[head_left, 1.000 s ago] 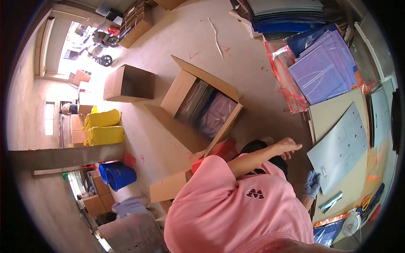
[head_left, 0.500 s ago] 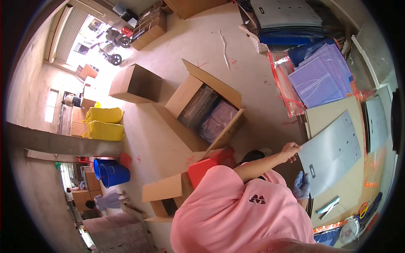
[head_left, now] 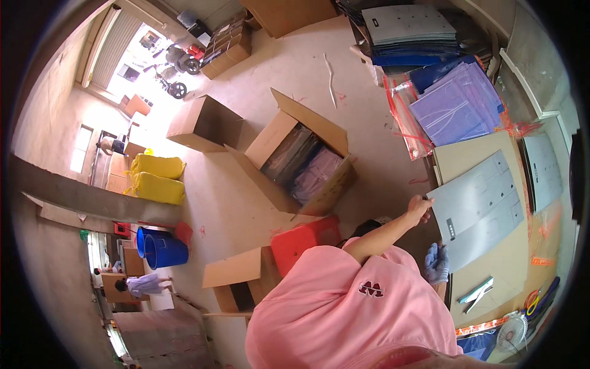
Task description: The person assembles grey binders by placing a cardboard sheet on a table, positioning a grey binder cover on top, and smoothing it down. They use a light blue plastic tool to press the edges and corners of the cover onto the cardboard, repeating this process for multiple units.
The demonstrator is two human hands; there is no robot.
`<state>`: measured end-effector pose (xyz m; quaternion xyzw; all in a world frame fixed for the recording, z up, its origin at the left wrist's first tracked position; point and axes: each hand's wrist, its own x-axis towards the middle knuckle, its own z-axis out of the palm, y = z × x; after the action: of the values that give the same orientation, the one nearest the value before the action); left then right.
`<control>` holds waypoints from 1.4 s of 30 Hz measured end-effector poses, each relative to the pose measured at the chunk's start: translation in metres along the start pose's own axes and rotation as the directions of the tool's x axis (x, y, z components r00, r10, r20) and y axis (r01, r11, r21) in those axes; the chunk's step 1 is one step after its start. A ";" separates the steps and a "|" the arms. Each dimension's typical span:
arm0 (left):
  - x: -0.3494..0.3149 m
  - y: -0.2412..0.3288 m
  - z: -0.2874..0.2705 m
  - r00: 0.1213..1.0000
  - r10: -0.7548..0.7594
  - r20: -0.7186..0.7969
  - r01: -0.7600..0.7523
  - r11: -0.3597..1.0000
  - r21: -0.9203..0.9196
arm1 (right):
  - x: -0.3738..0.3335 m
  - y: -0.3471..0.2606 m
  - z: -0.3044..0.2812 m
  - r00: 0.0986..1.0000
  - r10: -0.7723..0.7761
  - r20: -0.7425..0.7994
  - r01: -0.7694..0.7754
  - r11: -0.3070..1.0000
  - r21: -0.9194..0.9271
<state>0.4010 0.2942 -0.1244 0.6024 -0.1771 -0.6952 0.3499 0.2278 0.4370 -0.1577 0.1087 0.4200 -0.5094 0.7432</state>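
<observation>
A flat grey sheet with a dark oblong handle slot and several small dark spots lies over a stack of tan boards on my right. My bare left hand pinches its near upper corner. Against the sheet's near lower edge rests my right hand, in a grey-blue knit glove. Its fingers point up along that edge, somewhat apart, and the palm is partly hidden. Below the sheet, a pale teal-and-white cutter-like tool sits on the boards.
Purple folded packs and a stack of grey sheets stand beyond the boards. An open carton holds wrapped packs on the floor. Scissors and a small white fan lie near the lower right. A red stool stands behind me.
The view has shifted slightly. The sheet still lies over the boards with my left hand at its corner. My gloved fingers look more spread beside the edge.
</observation>
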 end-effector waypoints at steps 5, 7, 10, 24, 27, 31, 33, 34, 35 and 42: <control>-0.007 -0.039 0.011 0.963 -0.188 0.195 0.146 0.966 0.213 | -0.002 -0.001 0.020 0.999 0.039 0.023 -0.038 0.998 -0.053; -0.001 -0.048 0.015 0.960 -0.160 0.231 0.107 0.968 0.225 | -0.011 -0.002 0.040 0.990 0.083 0.110 -0.072 0.992 -0.107; 0.002 -0.052 0.018 0.968 -0.138 0.209 0.112 0.985 0.132 | -0.033 -0.016 0.058 0.999 0.004 0.041 0.009 0.942 -0.334; -0.008 -0.043 0.026 0.982 -0.097 0.160 0.087 0.994 0.071 | 0.017 -0.052 0.024 0.721 -0.606 0.336 -0.236 -0.671 -0.703; -0.020 -0.031 0.025 0.983 -0.100 0.156 0.085 0.992 0.095 | 0.017 -0.050 0.023 0.732 -0.593 0.334 -0.248 -0.689 -0.681; -0.010 -0.035 0.026 0.975 -0.121 0.189 0.094 0.985 0.145 | 0.016 -0.051 0.023 0.747 -0.584 0.317 -0.242 -0.684 -0.689; 0.006 -0.050 0.027 0.978 -0.107 0.178 0.092 0.992 0.091 | 0.012 -0.051 0.026 0.749 -0.567 0.343 -0.187 -0.677 -0.712; 0.011 -0.056 0.027 0.980 -0.101 0.170 0.091 0.994 0.064 | 0.007 -0.051 0.029 0.758 -0.550 0.349 -0.161 -0.677 -0.718; 0.014 -0.062 0.026 0.982 -0.099 0.159 0.090 0.994 0.062 | 0.002 -0.048 0.031 0.768 -0.533 0.356 -0.134 -0.677 -0.724; 0.010 -0.056 0.034 0.987 -0.113 0.111 0.102 0.990 0.102 | -0.029 -0.013 0.018 0.787 -0.393 0.476 0.053 -0.726 -0.686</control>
<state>0.3530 0.3197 -0.1614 0.5857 -0.1978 -0.7376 0.2716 0.2225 0.4401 -0.1217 -0.6929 0.7019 -0.0356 0.1610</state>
